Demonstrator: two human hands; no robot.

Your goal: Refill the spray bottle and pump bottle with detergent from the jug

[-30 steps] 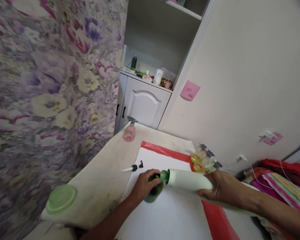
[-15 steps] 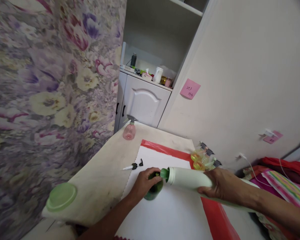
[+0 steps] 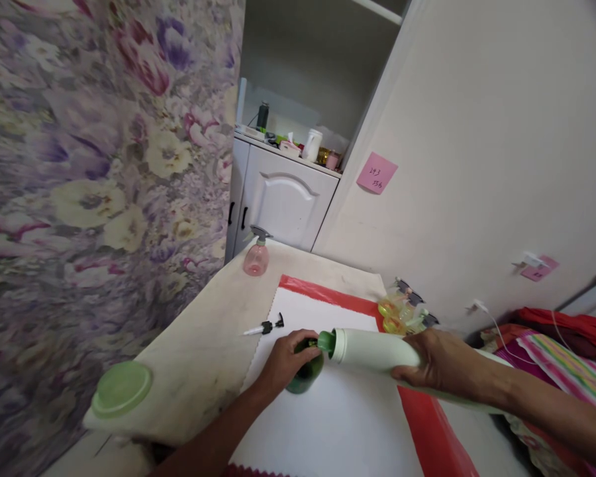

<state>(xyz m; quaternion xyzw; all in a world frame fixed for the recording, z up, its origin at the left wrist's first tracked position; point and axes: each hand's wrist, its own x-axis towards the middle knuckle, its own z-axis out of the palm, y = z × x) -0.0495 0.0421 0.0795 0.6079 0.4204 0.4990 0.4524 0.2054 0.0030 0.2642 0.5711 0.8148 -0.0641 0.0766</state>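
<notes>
My left hand [image 3: 285, 361] is wrapped round a small dark green bottle [image 3: 305, 374] that stands on the white sheet [image 3: 328, 424]. My right hand [image 3: 440, 371] grips a large pale green bottle [image 3: 372, 350], tipped on its side so that its green spout [image 3: 326, 341] meets the small bottle's mouth. A black pump head with a white tube [image 3: 264, 327] lies on the sheet's left edge, just beyond my left hand.
A pink spray bottle [image 3: 256, 255] stands at the table's far corner. Several yellow spray bottles [image 3: 402, 315] crowd the table's right side by the wall. A green lid [image 3: 122, 389] rests at the near left corner. A white cabinet [image 3: 283, 199] stands behind.
Both hands and the two bottles keep the same pose. The view has shifted slightly, so everything sits a little higher in the picture.
</notes>
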